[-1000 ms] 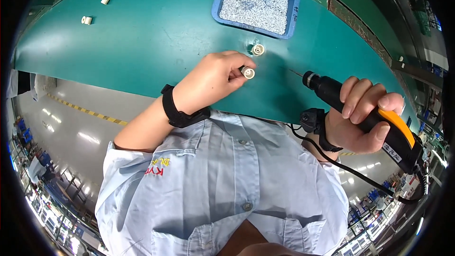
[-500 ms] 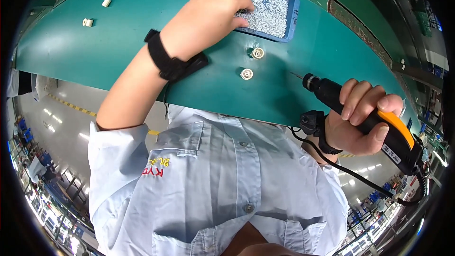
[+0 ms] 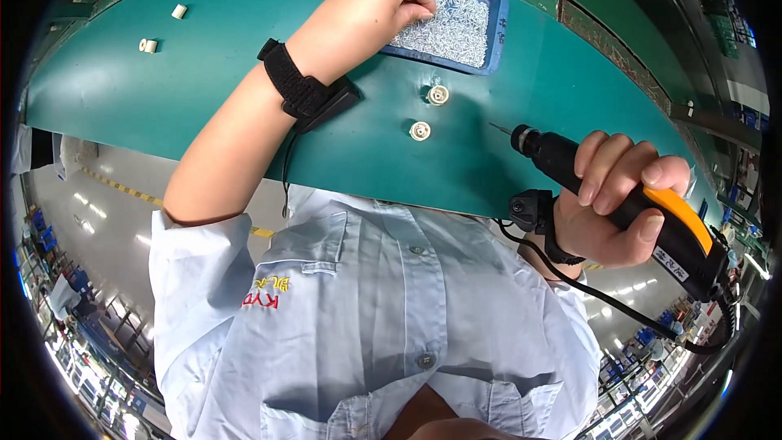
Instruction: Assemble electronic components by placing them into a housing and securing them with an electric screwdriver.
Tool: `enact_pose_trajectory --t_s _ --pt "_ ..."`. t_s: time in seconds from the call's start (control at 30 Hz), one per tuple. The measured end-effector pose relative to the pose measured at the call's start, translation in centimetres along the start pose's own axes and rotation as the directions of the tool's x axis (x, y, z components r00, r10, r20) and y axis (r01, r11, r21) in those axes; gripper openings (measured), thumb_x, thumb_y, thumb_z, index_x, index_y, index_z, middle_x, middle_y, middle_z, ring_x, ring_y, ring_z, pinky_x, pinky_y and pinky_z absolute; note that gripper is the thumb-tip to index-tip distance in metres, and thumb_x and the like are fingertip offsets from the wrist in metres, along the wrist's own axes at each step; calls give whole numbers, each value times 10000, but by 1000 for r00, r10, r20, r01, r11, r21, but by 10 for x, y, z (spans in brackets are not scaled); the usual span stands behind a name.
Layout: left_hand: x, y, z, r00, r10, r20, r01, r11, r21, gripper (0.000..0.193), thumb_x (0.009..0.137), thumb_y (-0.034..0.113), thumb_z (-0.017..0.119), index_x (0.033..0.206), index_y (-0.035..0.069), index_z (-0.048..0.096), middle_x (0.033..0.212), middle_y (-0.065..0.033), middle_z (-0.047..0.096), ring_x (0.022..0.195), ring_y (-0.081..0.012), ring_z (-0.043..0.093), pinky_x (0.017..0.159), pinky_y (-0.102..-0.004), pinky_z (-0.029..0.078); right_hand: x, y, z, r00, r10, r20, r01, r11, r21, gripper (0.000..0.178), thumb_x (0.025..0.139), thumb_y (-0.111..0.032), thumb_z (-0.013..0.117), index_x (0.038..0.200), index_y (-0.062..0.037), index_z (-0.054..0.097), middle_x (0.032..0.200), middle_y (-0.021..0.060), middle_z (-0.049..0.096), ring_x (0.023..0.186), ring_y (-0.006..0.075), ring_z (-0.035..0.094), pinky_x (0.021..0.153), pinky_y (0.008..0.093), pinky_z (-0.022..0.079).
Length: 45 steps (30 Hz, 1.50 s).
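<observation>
My left hand (image 3: pixel 379 12) is over the left part of a blue tray (image 3: pixel 498 33) full of small silvery screws (image 3: pixel 456 28). Its thumb and fingertips are pinched together, and whatever is between them is too small to make out. My right hand (image 3: pixel 615 195) grips a black and orange electric screwdriver (image 3: pixel 558 156), its thin bit pointing left above the green table. Between the two hands, a cream round plastic part (image 3: pixel 437 95) lies just below the tray. A second round part (image 3: pixel 420 130) sits a little nearer to me.
Two small cream cylinders, one farther back (image 3: pixel 179 11) and one nearer (image 3: pixel 147 46), lie on the green table (image 3: pixel 220 57) at the far left. The screwdriver's black cable (image 3: pixel 721 326) curls down at the right. A raised rail (image 3: pixel 603 49) borders the table's far side.
My left hand has closed from a looser, spread grasp among the screws into a pinch, and its wrist has turned. My right hand and the screwdriver have hardly moved.
</observation>
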<state>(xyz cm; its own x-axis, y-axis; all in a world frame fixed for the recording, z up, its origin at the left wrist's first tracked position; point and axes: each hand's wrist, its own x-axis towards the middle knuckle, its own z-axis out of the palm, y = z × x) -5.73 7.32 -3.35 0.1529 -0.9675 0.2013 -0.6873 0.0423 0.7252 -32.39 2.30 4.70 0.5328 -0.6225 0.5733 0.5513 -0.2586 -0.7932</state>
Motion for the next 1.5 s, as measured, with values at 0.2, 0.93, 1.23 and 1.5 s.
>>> enact_pose_trajectory --t_s 0.2,0.93,1.23,1.5 --pt "-19 32 -10 995 -11 -99 -5 986 -164 118 860 61 688 965 7 696 841 -88 703 749 -152 673 686 -264 529 7 -9 4 998 -2 65 -1 999 51 381 924 -375 633 1090 -84 451 680 22 527 550 150 520 567 295 427" --pt "-5 19 1 937 273 -217 -224 948 224 122 751 103 766 832 42 697 866 -63 630 785 -271 602 704 -328 476 22 -14 16 988 5 155 -8 1000 19 348 938 -376 537 1137 -91 519 694 -21 501 603 102 496 623 285 383" --pt "-62 46 -5 969 199 -146 -219 967 -134 155 692 137 806 787 79 697 791 -54 633 758 -226 586 714 -334 473 25 -19 31 993 -2 120 -24 977 213 347 921 -362 588 1137 -98 528 722 -15 539 636 101 530 624 264 393" --pt "-99 56 12 989 33 -141 -80 936 -342 228 601 134 868 745 97 694 771 15 627 791 -187 547 728 -316 454 17 -8 43 976 -16 217 -59 939 338 347 919 -362 637 1112 -110 496 749 -12 573 663 98 556 621 231 422"
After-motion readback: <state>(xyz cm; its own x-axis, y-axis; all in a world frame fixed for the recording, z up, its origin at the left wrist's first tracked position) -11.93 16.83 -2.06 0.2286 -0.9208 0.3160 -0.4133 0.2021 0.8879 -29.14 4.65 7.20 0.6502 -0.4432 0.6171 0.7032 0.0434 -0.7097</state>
